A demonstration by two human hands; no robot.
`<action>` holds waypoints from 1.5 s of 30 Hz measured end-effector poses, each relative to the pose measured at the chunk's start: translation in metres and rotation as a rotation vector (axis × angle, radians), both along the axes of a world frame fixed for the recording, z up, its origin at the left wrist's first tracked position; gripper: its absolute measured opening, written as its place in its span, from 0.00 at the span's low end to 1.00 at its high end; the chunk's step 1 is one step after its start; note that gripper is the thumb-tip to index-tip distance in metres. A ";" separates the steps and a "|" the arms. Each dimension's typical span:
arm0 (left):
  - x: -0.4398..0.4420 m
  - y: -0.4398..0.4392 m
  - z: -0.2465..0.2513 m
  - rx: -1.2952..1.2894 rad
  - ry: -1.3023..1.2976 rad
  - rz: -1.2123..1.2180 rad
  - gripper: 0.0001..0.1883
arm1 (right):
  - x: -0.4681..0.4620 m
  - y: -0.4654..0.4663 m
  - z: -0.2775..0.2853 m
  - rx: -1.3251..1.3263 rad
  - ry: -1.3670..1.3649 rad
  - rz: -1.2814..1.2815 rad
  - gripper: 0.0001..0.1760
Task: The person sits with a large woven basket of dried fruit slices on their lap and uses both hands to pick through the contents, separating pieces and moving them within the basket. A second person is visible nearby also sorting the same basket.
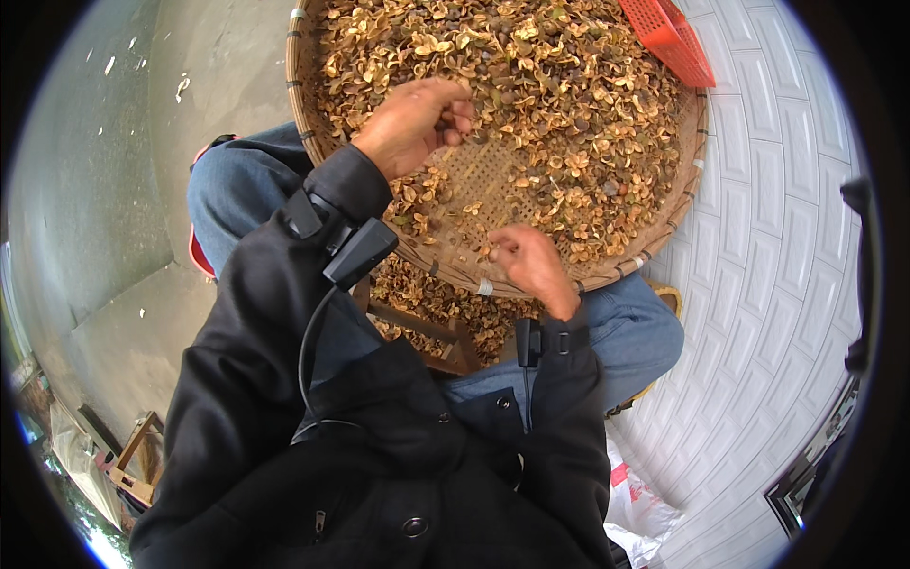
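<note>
A round woven bamboo tray [478,171] rests before me, at my knees. Dry, split seed husks [569,92] cover most of it, with some dark round seeds among them. My left hand [419,121] hovers over the tray's left part, fingers curled inward over the husks. Whether anything is inside those fingers is hidden. Close to the near rim, my right hand [534,259] has its thumb and fingers bent towards a few loose husks [487,250]. I cannot tell if it pinches one. Between the two hands the bare weave shows.
A red plastic basket [665,39] leans at the tray's far right rim. Below the tray are more husks [490,323] and a wooden frame [412,320]. A white brick-patterned wall [764,178] borders the right side, with a plastic bag [640,512] near it. Concrete floor [220,64] lies left.
</note>
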State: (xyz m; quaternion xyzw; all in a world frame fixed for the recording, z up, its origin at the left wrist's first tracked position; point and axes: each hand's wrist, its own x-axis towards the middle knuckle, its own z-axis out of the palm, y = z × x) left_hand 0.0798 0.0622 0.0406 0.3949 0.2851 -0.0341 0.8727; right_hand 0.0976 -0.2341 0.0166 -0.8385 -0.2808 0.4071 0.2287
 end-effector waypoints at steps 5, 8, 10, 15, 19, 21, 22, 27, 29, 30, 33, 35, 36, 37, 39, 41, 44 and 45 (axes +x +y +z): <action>0.001 0.008 0.005 -0.012 -0.030 0.071 0.12 | 0.012 -0.003 -0.005 0.176 -0.169 -0.244 0.10; 0.002 0.007 0.005 -0.038 -0.006 0.052 0.12 | -0.003 0.025 -0.013 0.206 -0.129 -0.082 0.10; 0.002 0.006 0.004 -0.041 0.000 0.053 0.12 | -0.018 0.048 -0.020 0.180 -0.162 0.062 0.09; 0.001 0.006 0.004 -0.039 -0.010 0.064 0.12 | -0.044 0.080 -0.032 0.202 -0.392 0.233 0.07; 0.000 0.011 0.006 -0.039 -0.029 0.085 0.12 | -0.047 0.078 -0.036 0.160 -0.398 0.206 0.09; 0.000 0.015 0.007 -0.038 -0.036 0.073 0.12 | -0.048 0.073 -0.037 0.146 -0.401 0.164 0.07; -0.001 0.017 0.008 -0.042 -0.041 0.076 0.12 | -0.049 0.071 -0.038 0.101 -0.383 0.152 0.06; -0.002 0.019 0.010 -0.044 -0.041 0.099 0.12 | -0.044 0.060 -0.031 0.133 -0.249 -0.020 0.05; -0.001 0.020 0.011 -0.037 -0.047 0.101 0.11 | -0.040 0.056 -0.022 0.197 -0.149 -0.086 0.05; -0.001 0.021 0.012 -0.039 -0.056 0.097 0.11 | -0.037 0.057 -0.019 0.125 -0.080 -0.047 0.06; -0.001 0.022 0.012 -0.042 -0.067 0.085 0.11 | -0.041 0.070 -0.011 0.108 -0.176 0.095 0.10; 0.000 0.020 0.010 -0.044 -0.072 0.083 0.11 | -0.049 0.091 -0.013 0.239 -0.318 0.131 0.14; -0.001 0.019 0.010 -0.040 -0.058 0.088 0.11 | -0.054 0.101 -0.015 0.310 -0.395 0.149 0.16; -0.001 0.019 0.009 -0.037 -0.064 0.087 0.11 | -0.057 0.110 -0.017 0.340 -0.419 0.181 0.17; 0.001 0.020 0.008 -0.065 -0.080 0.054 0.12 | -0.060 0.120 -0.019 0.287 -0.427 0.266 0.20; 0.002 0.019 0.007 -0.058 -0.075 0.083 0.12 | -0.058 0.120 -0.018 0.253 -0.332 0.287 0.19; 0.003 0.019 0.008 -0.033 -0.059 0.062 0.13 | -0.051 0.106 -0.011 0.151 -0.217 0.334 0.19; 0.002 0.020 0.009 -0.031 -0.073 0.059 0.13 | -0.051 0.101 -0.008 0.177 -0.205 0.336 0.19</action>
